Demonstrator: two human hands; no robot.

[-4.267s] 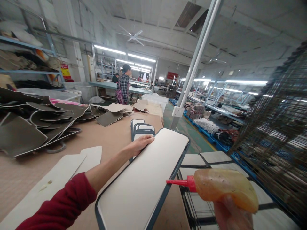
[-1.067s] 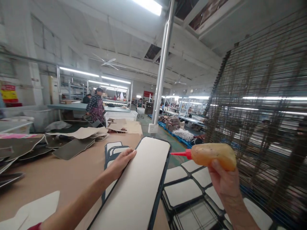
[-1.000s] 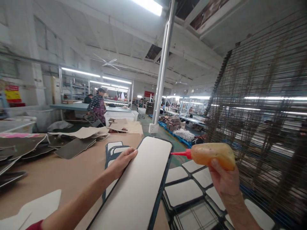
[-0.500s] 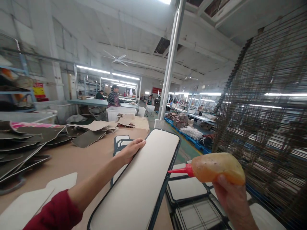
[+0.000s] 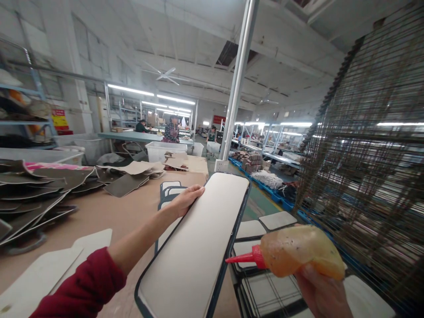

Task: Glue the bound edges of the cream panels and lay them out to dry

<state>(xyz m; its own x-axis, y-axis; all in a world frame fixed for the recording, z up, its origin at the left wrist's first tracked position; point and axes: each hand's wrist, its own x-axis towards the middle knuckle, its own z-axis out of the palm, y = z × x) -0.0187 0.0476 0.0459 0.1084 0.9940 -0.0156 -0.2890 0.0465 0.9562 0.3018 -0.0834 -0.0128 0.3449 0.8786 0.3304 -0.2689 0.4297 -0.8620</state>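
Observation:
A long white panel with a dark blue edge (image 5: 198, 247) is held up over the table's right edge. My left hand (image 5: 187, 198) grips its far left side, fingers curled over the rim. My right hand (image 5: 323, 293) is closed round an amber squeeze bottle (image 5: 301, 251) with a red nozzle (image 5: 241, 259). The nozzle points left, just off the panel's right edge, not touching it that I can see.
A brown work table (image 5: 99, 216) holds stacks of dark cut sheets (image 5: 36, 194), white cut-outs (image 5: 49, 265) and small blue-edged panels (image 5: 170, 190). A wire rack (image 5: 265, 291) with white panels lies below right. Tall wire shelving (image 5: 367, 154) stands right. People work at a far bench (image 5: 170, 130).
The bottle has sunk lower and nearer the panel's right edge. The view has swung a little left and down. My left hand keeps its hold on the panel.

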